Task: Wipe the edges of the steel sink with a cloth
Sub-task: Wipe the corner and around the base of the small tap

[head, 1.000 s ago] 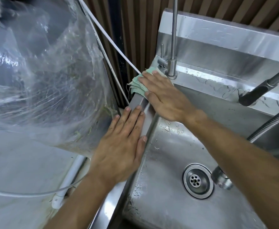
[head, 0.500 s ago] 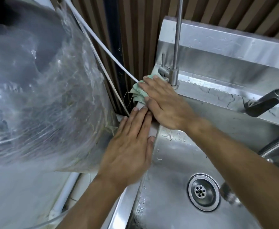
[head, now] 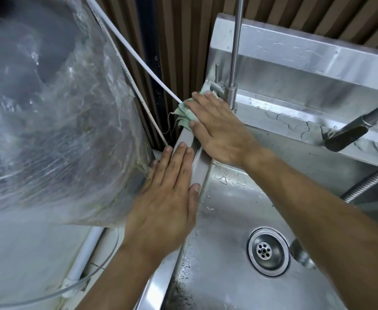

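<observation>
The left hand [head: 165, 198] has slid back along the wet sink [head: 228, 220] edge; both hands flat, right hand [head: 217, 130] pressing cloth [head: 183, 115].

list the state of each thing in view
cloth: bunched, pressed on the sink's back left corner
right hand: flat on the cloth
left hand: flat on the sink's left edge, empty
sink: wet with droplets
drain: open, unplugged
</observation>
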### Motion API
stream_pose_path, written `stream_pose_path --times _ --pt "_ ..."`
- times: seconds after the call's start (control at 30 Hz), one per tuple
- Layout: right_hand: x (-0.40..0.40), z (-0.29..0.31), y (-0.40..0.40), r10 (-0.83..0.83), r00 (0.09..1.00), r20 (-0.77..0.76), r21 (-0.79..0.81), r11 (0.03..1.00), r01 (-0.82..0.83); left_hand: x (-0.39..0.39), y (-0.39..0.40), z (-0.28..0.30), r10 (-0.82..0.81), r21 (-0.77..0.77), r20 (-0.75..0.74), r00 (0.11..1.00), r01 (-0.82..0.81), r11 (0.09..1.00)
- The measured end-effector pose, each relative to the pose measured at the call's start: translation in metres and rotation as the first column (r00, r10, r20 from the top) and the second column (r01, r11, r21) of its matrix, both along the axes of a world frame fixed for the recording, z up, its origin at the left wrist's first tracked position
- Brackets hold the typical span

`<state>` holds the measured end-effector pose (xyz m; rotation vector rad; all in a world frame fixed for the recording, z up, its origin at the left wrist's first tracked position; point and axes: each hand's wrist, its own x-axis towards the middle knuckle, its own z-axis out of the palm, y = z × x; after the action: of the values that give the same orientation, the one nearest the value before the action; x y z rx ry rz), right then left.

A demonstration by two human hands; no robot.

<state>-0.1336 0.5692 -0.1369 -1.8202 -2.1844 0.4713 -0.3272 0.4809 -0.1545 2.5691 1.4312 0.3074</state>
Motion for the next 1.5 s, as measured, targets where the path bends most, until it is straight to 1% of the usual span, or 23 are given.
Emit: stream_pose_path --times 0.1,0.2,0.37,0.5,0.63,0.77,0.9,0.93,1.03,1.07,1.1,1.13,1.17,1.2,1.23,1.27,1.3,1.33,1.37,1.4,1.43,1.47,1.5 --pt "-0.009 -0.002 -0.012 -0.077 0.994 -0.074 0.01 0.997 0.078 -0.001 -0.002 0.0 -0.005 -0.004 -0.025 1.0 0.004 1.0" --pt "-0.011 -0.004 -0.039 -0.062 0.988 -0.143 -0.034 0.998 0.058 -0.002 -0.003 -0.001 0.0 0.013 -0.029 1.0 0.001 1.0" --pt "-0.013 -0.004 -0.034 -0.079 0.99 -0.116 -0.061 0.996 0.072 0.0 -0.001 -0.002 0.003 0.036 -0.042 0.999 -0.002 0.999" --pt "-0.008 -0.006 -0.006 -0.074 0.991 -0.113 0.03 0.996 0.078 0.0 -0.001 -0.001 -0.003 0.024 -0.037 0.999 0.004 1.0" --pt "-0.011 -0.013 -0.008 -0.107 0.955 -0.277 0.111 0.984 0.143 0.0 -0.001 0.0 -0.001 0.031 -0.04 0.999 0.003 1.0" --pt "-0.013 -0.016 -0.013 -0.138 0.95 -0.281 0.116 0.977 0.177 -0.001 -0.001 0.0 -0.002 0.035 -0.04 0.999 0.004 0.999" --pt "-0.017 -0.025 -0.022 -0.162 0.892 -0.422 0.168 0.953 0.253 0.0 -0.001 -0.001 -0.002 0.041 -0.042 0.999 0.004 0.999" --pt "-0.016 -0.026 -0.024 -0.163 0.886 -0.434 0.191 0.945 0.267 0.0 0.0 -0.001 -0.003 0.044 -0.048 0.999 0.005 0.999" --pt "-0.008 -0.03 -0.04 -0.146 0.924 -0.352 0.344 0.898 0.273 0.001 0.001 0.001 -0.01 0.037 -0.034 0.999 0.011 0.999" --pt "-0.003 -0.029 -0.048 -0.184 0.892 -0.412 0.362 0.865 0.346 0.001 0.001 0.001 -0.009 0.031 -0.025 1.0 0.01 0.999" --pt "0.001 -0.022 -0.057 -0.255 0.79 -0.558 0.315 0.815 0.486 0.001 0.002 0.001 -0.007 0.025 -0.022 1.0 0.007 1.0" --pt "0.006 -0.012 -0.065 -0.31 0.603 -0.735 0.215 0.737 0.641 0.002 0.003 0.003 -0.009 0.024 -0.025 1.0 0.01 1.0" --pt "0.014 -0.001 -0.071 -0.312 0.384 -0.869 0.124 0.613 0.78 0.003 0.005 0.005 -0.015 0.031 -0.029 0.999 0.016 0.999" --pt "0.022 0.015 -0.074 -0.263 0.237 -0.935 0.089 0.472 0.877 0.007 0.007 0.009 -0.024 0.051 -0.032 0.999 0.026 0.998" --pt "0.031 0.032 -0.073 -0.217 0.208 -0.954 0.122 0.352 0.928 0.013 0.012 0.015 -0.04 0.076 -0.029 0.999 0.042 0.996" --pt "0.039 0.046 -0.067 -0.198 0.258 -0.946 0.199 0.276 0.94 0.021 0.018 0.021 -0.066 0.082 -0.019 0.998 0.067 0.994" --pt "0.045 0.059 -0.058 -0.205 0.369 -0.906 0.312 0.265 0.913 0.031 0.027 0.027 -0.095 0.074 -0.003 0.995 0.095 0.993" --pt "0.05 0.067 -0.045 -0.222 0.521 -0.824 0.449 0.307 0.84 0.042 0.039 0.031 -0.122 0.056 0.016 0.992 0.121 0.991" --pt "0.055 0.07 -0.028 -0.245 0.687 -0.684 0.578 0.392 0.716 0.054 0.054 0.031 -0.137 0.033 0.019 0.99 0.137 0.99" --pt "0.062 0.067 -0.01 -0.27 0.834 -0.48 0.663 0.511 0.547 0.065 0.07 0.03 -0.146 0.02 0.003 0.989 0.146 0.989" --pt "0.07 0.06 0.007 -0.292 0.934 -0.206 0.696 0.627 0.35 0.075 0.083 0.027 -0.147 0.018 -0.023 0.989 0.148 0.989" --pt "0.08 0.051 0.022 -0.291 0.953 0.083 0.677 0.718 0.161 0.082 0.093 0.023 -0.139 0.021 -0.053 0.989 0.141 0.99" --pt "0.09 0.042 0.034 -0.273 0.909 0.314 0.639 0.769 0.01 0.086 0.1 0.019 -0.127 0.025 -0.08 0.989 0.129 0.991"
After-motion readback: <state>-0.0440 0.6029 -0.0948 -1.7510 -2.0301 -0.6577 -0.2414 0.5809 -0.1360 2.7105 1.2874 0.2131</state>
